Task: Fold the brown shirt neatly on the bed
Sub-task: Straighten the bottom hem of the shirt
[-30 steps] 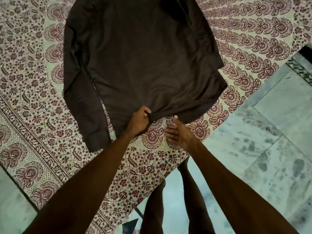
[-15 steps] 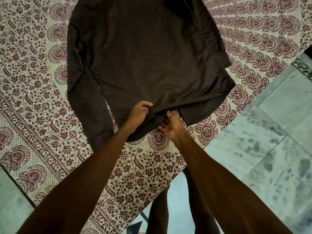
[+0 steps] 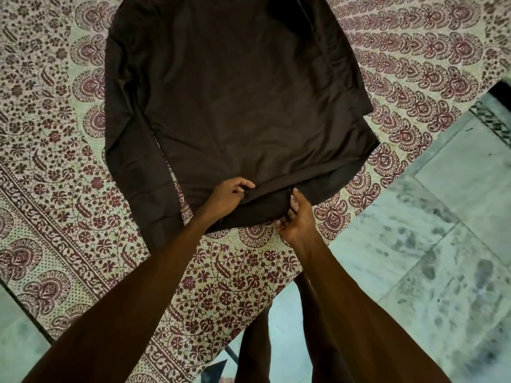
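The brown shirt (image 3: 235,106) lies flat near the bed's (image 3: 49,189) corner edge. Left hand (image 3: 226,197) and right hand (image 3: 297,218) each pinch its hem, likely to lift it for folding.

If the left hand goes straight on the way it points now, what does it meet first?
The brown shirt itself. The left hand grips its near hem and points forward, so the shirt's flat body lies right ahead; it would likely push the cloth along.
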